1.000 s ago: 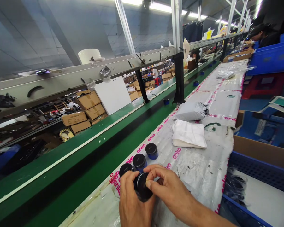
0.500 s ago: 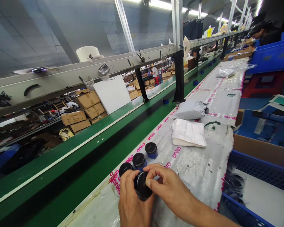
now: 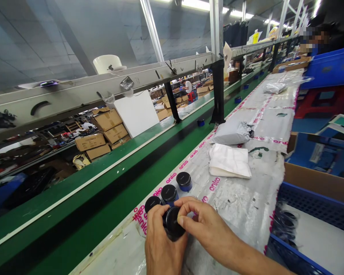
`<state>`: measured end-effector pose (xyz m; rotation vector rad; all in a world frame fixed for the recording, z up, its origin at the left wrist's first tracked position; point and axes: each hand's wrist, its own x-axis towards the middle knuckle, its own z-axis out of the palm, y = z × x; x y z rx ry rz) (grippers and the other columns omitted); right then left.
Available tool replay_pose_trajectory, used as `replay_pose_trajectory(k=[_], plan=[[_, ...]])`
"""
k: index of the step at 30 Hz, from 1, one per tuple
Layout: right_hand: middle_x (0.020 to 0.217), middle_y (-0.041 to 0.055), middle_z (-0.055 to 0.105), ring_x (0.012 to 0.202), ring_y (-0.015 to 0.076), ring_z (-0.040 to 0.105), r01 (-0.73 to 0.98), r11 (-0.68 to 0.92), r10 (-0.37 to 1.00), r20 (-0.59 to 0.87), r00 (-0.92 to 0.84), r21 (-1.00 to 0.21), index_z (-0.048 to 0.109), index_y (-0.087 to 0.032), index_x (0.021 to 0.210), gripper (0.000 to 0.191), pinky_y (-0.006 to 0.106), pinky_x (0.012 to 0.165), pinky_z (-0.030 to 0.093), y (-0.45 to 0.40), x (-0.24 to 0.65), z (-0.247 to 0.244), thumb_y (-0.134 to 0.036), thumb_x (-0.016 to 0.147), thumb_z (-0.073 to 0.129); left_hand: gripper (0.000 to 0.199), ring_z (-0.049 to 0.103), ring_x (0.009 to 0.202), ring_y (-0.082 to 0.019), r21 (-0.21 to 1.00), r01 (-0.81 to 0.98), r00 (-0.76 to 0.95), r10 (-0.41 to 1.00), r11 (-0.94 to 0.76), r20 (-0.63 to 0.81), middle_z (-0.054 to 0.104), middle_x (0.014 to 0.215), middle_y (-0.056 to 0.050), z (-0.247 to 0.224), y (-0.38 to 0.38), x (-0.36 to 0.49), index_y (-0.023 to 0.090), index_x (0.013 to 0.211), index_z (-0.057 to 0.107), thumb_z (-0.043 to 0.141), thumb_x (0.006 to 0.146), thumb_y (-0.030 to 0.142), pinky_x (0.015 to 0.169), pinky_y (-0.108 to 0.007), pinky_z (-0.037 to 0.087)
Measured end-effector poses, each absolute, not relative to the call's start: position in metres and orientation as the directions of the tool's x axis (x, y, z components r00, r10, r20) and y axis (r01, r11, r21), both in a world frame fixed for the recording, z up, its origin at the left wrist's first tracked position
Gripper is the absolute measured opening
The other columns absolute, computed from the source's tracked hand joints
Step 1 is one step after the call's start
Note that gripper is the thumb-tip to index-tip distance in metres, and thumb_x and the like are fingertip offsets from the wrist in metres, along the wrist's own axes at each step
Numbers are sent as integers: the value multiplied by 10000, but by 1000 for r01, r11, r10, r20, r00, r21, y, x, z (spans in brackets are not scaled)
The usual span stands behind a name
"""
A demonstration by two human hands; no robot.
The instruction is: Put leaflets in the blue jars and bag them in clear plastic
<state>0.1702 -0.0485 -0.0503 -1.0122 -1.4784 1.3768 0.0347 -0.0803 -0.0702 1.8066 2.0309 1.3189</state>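
Observation:
My left hand (image 3: 164, 244) is wrapped around a small black-topped cylinder (image 3: 174, 225), its round dark face tilted toward me. At that cylinder's upper right edge, the thumb and forefinger of my right hand (image 3: 200, 221) are closed in a pinch; whether a thin film or tab lies between them I cannot tell. Just beyond my fingers three similar cylinders stand upright in a slanting row: a near one (image 3: 153, 203), a middle one (image 3: 169, 194) and a far one (image 3: 184, 181). Black tops and blue sides show on them.
A folded white cloth (image 3: 229, 160) and a grey plastic bag (image 3: 232, 132) lie on the plastic-covered bench (image 3: 237, 202). Left of it runs a green conveyor belt (image 3: 109, 196) carrying several small blue items. A blue crate (image 3: 318, 208) stands at right. A person sits far right.
Both hands stay almost in place on the cylinder, with only slight finger movement. The whole view has shifted slightly.

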Motion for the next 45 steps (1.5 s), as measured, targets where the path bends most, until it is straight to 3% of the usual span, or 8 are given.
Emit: replay_pose_trajectory(k=[10,27,38,45], plan=[[1235,48,636,1133,239,592,-27,88,944,92,-316,-996,641,-195,722,128,353,961,395,-46,170,-55,-180,823,564,347,607,1099,-268,616,776,-238,842,-135,484,572,1183,-80,-76,-79,32,234,1122,550,663,814,348,895,-427,525],[1236,45,643,1125,246,601,-13,64,956,65,-287,-998,655,-199,717,113,345,897,424,-47,167,-63,-195,787,566,347,605,1122,-283,623,774,-252,848,-112,466,572,1203,-86,-75,-82,35,238,1114,561,660,821,397,898,-451,526],[1153,38,708,1121,259,619,-10,20,969,22,-248,-1000,734,-222,689,117,396,1041,367,-44,167,-65,-221,734,625,354,611,1089,-269,655,747,-257,858,-116,445,580,1178,-81,-79,-81,31,228,1104,570,673,804,385,897,-440,520],[991,46,734,1019,246,642,-64,-5,968,11,-251,-998,704,-199,686,75,352,911,463,-41,167,-69,-261,724,722,332,610,1093,-275,666,735,-253,858,-130,448,593,1182,-90,-81,-80,32,225,1103,592,641,802,355,914,-461,513]])
